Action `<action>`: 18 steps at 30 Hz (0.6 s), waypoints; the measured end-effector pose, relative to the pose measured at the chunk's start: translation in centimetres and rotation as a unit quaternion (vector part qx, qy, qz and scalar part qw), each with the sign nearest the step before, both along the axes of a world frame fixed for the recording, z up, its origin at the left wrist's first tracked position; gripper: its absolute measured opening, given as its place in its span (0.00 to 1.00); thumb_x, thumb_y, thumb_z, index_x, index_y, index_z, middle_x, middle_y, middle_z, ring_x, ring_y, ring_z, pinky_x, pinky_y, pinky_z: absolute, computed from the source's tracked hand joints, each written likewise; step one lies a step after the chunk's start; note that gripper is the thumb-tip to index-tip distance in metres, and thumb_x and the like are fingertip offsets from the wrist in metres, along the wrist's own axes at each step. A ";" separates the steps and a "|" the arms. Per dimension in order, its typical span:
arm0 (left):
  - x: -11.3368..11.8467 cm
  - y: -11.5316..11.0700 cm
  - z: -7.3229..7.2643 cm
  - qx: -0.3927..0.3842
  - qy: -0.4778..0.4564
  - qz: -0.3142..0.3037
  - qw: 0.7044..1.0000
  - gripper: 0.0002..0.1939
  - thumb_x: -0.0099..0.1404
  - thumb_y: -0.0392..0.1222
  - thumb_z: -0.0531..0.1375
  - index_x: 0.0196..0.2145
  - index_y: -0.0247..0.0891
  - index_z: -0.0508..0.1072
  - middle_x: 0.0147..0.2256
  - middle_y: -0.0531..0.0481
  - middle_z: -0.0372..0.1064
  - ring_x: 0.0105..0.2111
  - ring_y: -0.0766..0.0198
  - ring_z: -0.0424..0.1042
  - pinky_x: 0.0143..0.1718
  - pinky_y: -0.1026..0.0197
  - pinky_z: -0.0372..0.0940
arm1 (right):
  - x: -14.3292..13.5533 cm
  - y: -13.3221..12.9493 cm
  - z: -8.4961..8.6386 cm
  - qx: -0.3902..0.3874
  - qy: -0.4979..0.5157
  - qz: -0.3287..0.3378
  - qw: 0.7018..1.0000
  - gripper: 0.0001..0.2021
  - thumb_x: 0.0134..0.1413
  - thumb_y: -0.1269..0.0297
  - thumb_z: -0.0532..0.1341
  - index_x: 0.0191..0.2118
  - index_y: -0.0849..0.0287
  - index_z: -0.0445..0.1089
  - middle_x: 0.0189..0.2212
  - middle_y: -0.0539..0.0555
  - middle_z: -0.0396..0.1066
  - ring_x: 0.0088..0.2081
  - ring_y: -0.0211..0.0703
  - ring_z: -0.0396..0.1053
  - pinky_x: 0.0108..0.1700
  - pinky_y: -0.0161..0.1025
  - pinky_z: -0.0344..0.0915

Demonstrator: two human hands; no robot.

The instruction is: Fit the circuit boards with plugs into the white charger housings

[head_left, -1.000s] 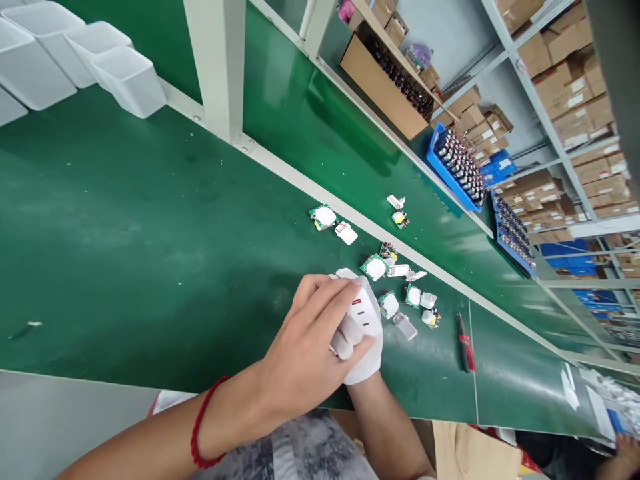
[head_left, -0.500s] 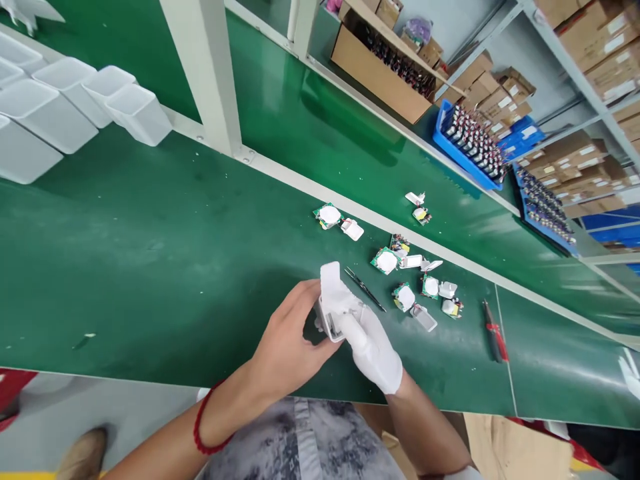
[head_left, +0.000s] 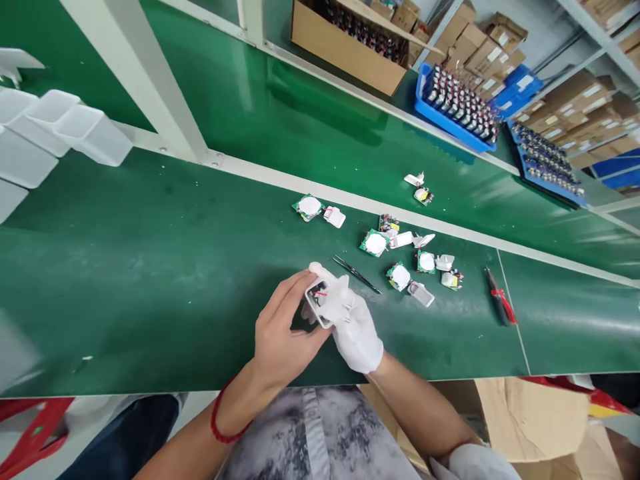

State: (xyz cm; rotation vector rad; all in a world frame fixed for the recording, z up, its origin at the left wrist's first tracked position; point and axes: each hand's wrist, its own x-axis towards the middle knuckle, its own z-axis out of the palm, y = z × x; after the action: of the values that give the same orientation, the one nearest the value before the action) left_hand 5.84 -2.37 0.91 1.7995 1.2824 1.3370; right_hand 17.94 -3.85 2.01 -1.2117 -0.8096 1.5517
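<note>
My bare left hand [head_left: 286, 333] is closed around the side of a white plastic housing [head_left: 315, 308], whose open end shows a red wire and parts inside. My right hand [head_left: 359, 337], in a white glove, pinches a white piece with metal pins [head_left: 336, 303] at the housing's opening. Just beyond the hands lie black tweezers [head_left: 357, 274]. Several green circuit boards with white round pads, such as one board [head_left: 375, 243], rest on the green table, each beside a small white plastic part [head_left: 334, 216].
Pliers with red-and-black handles [head_left: 500, 303] lie at the right. White bins [head_left: 97, 137] stand at the far left. Behind the pale rail [head_left: 280, 187] are a cardboard box [head_left: 345, 50] and a blue tray of parts [head_left: 450, 127]. A post [head_left: 145, 80] rises at the left.
The view has shifted. The white piece, upright before, is now tilted across the housing's opening by my right hand, and the housing's inside with a red wire shows.
</note>
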 end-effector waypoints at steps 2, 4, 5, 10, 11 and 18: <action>-0.1 0.3 -0.4 -0.062 -0.006 -0.024 0.998 0.24 0.55 0.33 0.65 0.50 0.39 0.71 0.47 0.44 0.73 0.44 0.57 0.75 0.46 0.59 0.73 | 0.3 0.4 -0.1 -0.024 0.014 0.013 1.000 0.29 0.53 0.50 0.65 0.61 0.49 0.66 0.45 0.53 0.75 0.34 0.45 0.70 0.43 0.47 0.70; -0.2 0.6 -0.6 -0.123 -0.031 -0.042 0.991 0.24 0.54 0.36 0.67 0.50 0.41 0.71 0.46 0.46 0.73 0.44 0.58 0.75 0.46 0.59 0.73 | 1.1 0.6 0.0 -0.030 0.025 0.034 0.999 0.29 0.56 0.50 0.63 0.62 0.49 0.64 0.47 0.53 0.75 0.39 0.47 0.71 0.47 0.48 0.69; -0.2 0.7 -0.6 -0.148 -0.053 -0.044 0.987 0.24 0.54 0.38 0.68 0.49 0.41 0.72 0.45 0.46 0.73 0.44 0.58 0.75 0.46 0.58 0.74 | 1.8 0.5 0.0 -0.023 0.027 0.046 0.998 0.28 0.59 0.49 0.61 0.63 0.49 0.63 0.49 0.53 0.74 0.43 0.48 0.72 0.51 0.49 0.68; 0.6 0.7 -0.5 -0.210 -0.128 -0.044 0.968 0.23 0.53 0.42 0.70 0.47 0.39 0.72 0.45 0.46 0.73 0.44 0.56 0.75 0.49 0.54 0.73 | 5.1 -0.4 0.3 0.052 -0.079 0.060 0.994 0.24 0.65 0.50 0.53 0.63 0.50 0.62 0.54 0.55 0.70 0.51 0.50 0.70 0.60 0.54 0.60; 0.9 0.7 -0.5 -0.207 -0.120 -0.047 0.970 0.23 0.54 0.42 0.70 0.47 0.39 0.72 0.45 0.46 0.73 0.44 0.56 0.75 0.48 0.54 0.73 | 5.4 -0.6 0.4 0.079 -0.126 0.069 0.986 0.24 0.65 0.51 0.54 0.63 0.51 0.62 0.54 0.56 0.69 0.52 0.50 0.70 0.60 0.54 0.60; 2.9 0.6 -0.6 -0.043 0.072 -0.065 0.994 0.24 0.58 0.37 0.64 0.53 0.39 0.68 0.48 0.42 0.71 0.47 0.53 0.74 0.50 0.53 0.72 | 5.8 0.0 1.6 0.196 -0.437 0.092 0.873 0.21 0.53 0.51 0.64 0.49 0.57 0.71 0.44 0.60 0.73 0.47 0.54 0.72 0.51 0.49 0.68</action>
State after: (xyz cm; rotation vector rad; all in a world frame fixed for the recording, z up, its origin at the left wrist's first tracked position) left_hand 8.77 -1.77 0.30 1.9116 1.2538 1.0826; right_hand 23.71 -3.89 3.62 -1.5464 -1.7727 0.8371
